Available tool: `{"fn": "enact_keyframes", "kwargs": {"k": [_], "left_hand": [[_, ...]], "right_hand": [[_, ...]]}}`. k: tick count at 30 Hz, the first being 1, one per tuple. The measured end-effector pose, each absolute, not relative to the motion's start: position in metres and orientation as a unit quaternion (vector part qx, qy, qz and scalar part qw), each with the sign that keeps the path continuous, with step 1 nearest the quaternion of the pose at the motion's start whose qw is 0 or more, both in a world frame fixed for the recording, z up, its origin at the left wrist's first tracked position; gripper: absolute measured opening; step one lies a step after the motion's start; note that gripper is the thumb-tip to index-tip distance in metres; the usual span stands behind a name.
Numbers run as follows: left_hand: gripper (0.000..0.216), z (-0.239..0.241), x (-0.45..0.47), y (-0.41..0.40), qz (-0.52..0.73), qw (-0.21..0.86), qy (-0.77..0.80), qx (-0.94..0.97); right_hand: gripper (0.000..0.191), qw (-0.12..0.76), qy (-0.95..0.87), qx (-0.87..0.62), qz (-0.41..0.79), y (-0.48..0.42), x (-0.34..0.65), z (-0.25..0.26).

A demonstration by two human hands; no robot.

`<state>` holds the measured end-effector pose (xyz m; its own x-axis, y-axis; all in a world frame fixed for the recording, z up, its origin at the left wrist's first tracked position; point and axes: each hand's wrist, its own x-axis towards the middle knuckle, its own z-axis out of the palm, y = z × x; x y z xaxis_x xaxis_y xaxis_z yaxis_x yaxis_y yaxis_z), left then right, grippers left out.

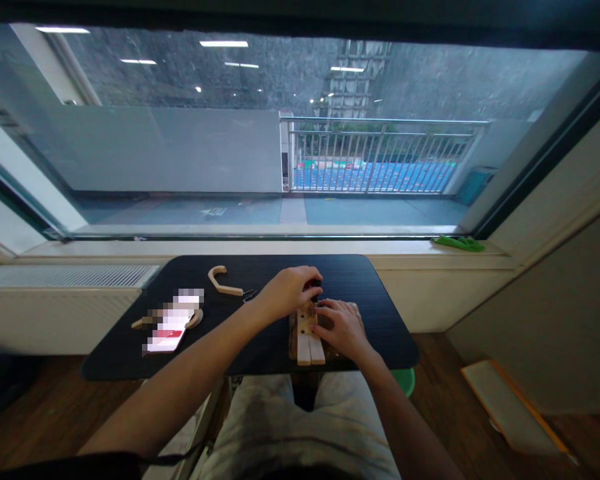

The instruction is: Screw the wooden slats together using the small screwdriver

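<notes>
A small wooden assembly of pale slats (pixel 307 337) lies on the black table (pixel 230 273), near its front edge. My left hand (pixel 290 290) is closed over its far end, the fingers curled round a small dark red object that I cannot name. My right hand (pixel 341 327) rests on the right side of the wooden assembly, fingers bent and pressing on it. Part of the wood is hidden beneath both hands.
A curved wooden piece (pixel 223 280) lies at the back left of the table, with small dark metal bits (pixel 249 294) beside it. A blurred white and red card (pixel 173 323) and another curved wooden piece (pixel 195 319) lie at the left. A green object (pixel 459 243) sits on the windowsill.
</notes>
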<state>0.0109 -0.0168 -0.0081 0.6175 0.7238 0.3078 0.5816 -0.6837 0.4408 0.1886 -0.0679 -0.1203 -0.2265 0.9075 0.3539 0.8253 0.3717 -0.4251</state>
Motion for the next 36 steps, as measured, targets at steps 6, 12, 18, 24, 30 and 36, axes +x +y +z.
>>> {"fn": "enact_keyframes", "kwargs": {"k": [6, 12, 18, 24, 30, 36], "left_hand": [[0.020, -0.0031, 0.0114, -0.0203, 0.221, 0.155, 0.367, 0.890], [0.023, -0.0004, 0.0132, -0.0213, 0.208, 0.118, 0.381, 0.893], [0.015, -0.0075, 0.0119, -0.0155, 0.247, 0.117, 0.372, 0.887], [0.013, -0.0053, 0.0119, -0.0171, 0.256, 0.126, 0.364, 0.887], [0.014, -0.0026, 0.0117, -0.0175, 0.255, 0.136, 0.360, 0.887], [0.016, -0.0025, 0.0113, -0.0172, 0.251, 0.136, 0.359, 0.889]], "right_hand": [[0.028, 0.290, -0.780, -0.550, 0.069, -0.0671, 0.1892, -0.1221], [0.029, 0.287, -0.779, -0.553, 0.072, -0.0668, 0.1894, -0.1226], [0.030, 0.283, -0.778, -0.557, 0.073, -0.0655, 0.1901, -0.1243], [0.031, 0.276, -0.780, -0.557, 0.070, -0.0654, 0.1897, -0.1226], [0.030, 0.275, -0.778, -0.562, 0.066, -0.0658, 0.1893, -0.1222], [0.030, 0.278, -0.780, -0.557, 0.066, -0.0662, 0.1900, -0.1214]]}}
